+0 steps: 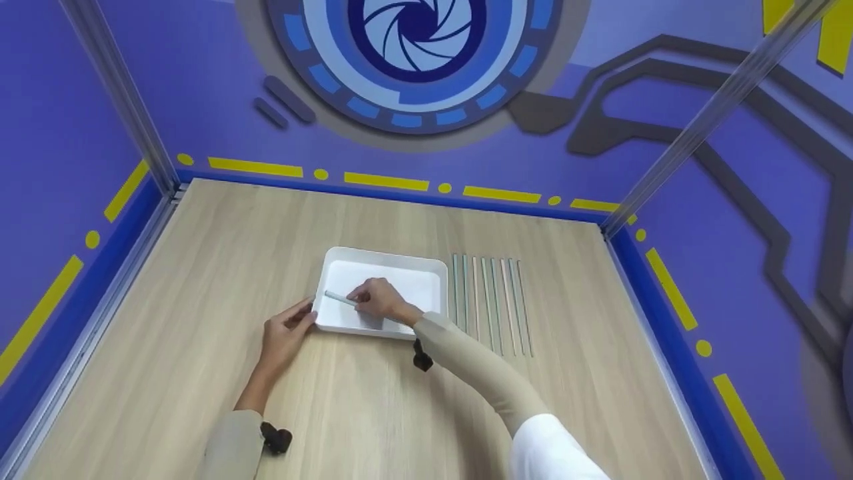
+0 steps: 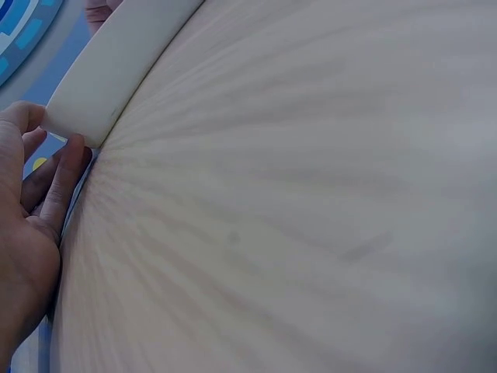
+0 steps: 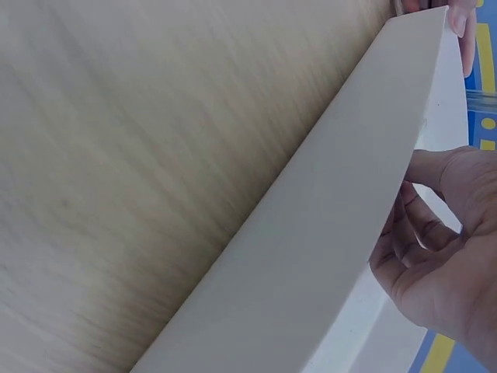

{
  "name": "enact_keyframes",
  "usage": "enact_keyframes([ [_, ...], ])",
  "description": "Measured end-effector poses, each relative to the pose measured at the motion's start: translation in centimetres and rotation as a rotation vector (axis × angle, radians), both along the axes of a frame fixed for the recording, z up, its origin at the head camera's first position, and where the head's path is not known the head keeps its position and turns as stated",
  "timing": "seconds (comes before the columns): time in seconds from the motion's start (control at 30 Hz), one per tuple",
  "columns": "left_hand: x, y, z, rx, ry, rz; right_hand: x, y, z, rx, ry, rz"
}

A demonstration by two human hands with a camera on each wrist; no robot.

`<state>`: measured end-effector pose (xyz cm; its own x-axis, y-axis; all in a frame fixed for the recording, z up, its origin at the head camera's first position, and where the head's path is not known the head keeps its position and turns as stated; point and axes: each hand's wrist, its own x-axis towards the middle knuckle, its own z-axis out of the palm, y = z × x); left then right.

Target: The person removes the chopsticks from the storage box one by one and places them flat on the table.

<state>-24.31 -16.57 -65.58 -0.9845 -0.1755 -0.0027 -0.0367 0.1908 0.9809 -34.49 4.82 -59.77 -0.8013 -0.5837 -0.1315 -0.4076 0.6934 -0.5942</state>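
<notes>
A white rectangular tray (image 1: 381, 255) lies on the wooden table. My left hand (image 1: 285, 340) holds its near left corner, with the thumb and fingers to either side of that corner in the left wrist view. My right hand (image 1: 380, 298) reaches over the tray's near wall and pinches a short pale blue stick (image 1: 340, 298) between thumb and fingertips. The stick slants toward the tray's left side, close over its floor. In the right wrist view, the near wall (image 3: 311, 233) hides the stick, and my right fingers curl behind the rim.
Right of the tray, several long thin straws (image 1: 493, 287) lie side by side in pale blue, green and pink; my right forearm covers the near ends of some. Blue-purple panels (image 1: 220, 120) enclose the table (image 1: 373, 407) at the back and sides. A metal post (image 1: 700, 127) rises at the back right corner.
</notes>
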Motion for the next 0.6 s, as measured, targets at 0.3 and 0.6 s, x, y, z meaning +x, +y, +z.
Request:
enact_keyframes([
  [0.3,0.1,-0.1,-0.1,0.019,0.021,-0.014,0.0,0.4,1.0,-0.058,0.048,0.098],
  [0.6,0.0,0.0,-0.2,0.026,0.013,-0.02,-1.4,1.6,2.5,-0.15,0.075,0.081],
])
